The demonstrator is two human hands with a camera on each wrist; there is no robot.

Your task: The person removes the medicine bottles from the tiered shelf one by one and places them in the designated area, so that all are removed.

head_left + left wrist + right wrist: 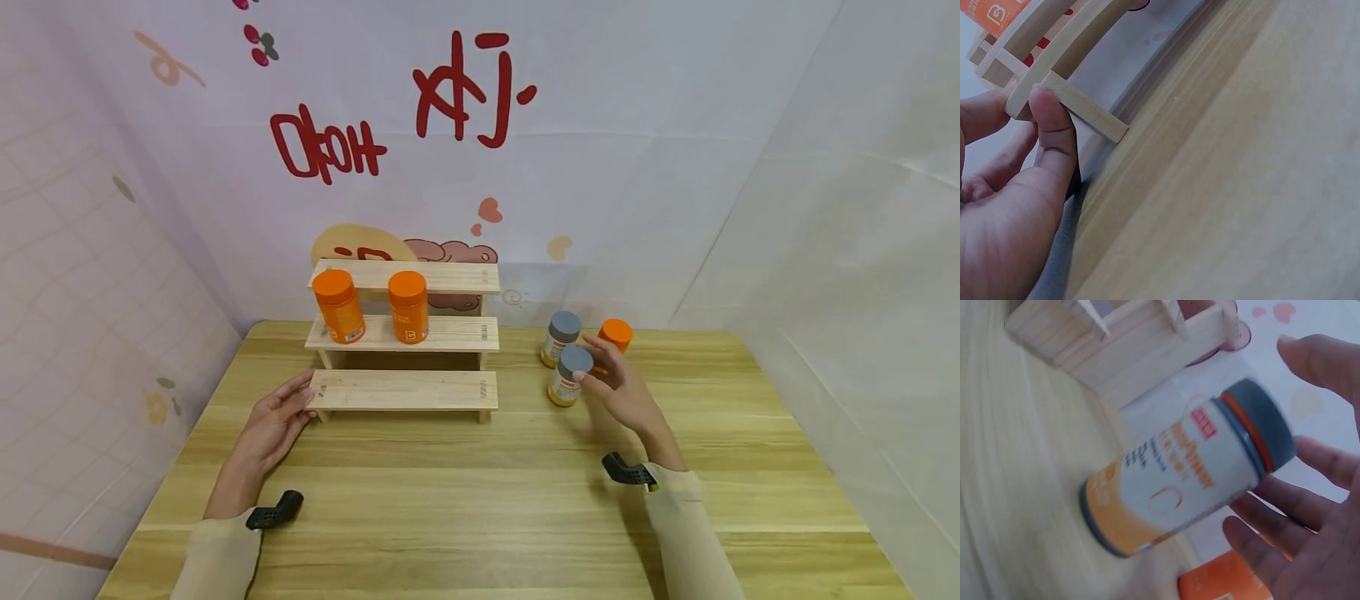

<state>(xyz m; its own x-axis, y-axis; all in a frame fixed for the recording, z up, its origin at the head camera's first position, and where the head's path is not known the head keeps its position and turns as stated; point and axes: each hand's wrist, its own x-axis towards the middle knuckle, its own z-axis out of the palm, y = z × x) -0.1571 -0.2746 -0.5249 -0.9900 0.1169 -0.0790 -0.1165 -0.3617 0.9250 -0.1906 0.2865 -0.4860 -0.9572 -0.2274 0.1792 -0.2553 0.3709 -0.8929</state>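
Note:
A three-tier wooden shelf (pixel 405 390) stands at the back left of the table. My left hand (pixel 276 429) grips the left end of its lowest board, thumb against the edge in the left wrist view. Two orange jars (pixel 342 308) (pixel 408 308) stand on the middle board. To the right of the shelf, my right hand (pixel 626 400) is around the near grey-lidded jar (pixel 566 387), fingers spread and thumb off the lid in the right wrist view (pixel 1191 469). Behind that jar is another grey-lidded jar (pixel 558 342).
An orange-lidded jar (pixel 616 333) stands behind my right hand, partly hidden by it. A printed white cloth (pixel 615 167) hangs behind the wooden table (pixel 450 517) and along both sides.

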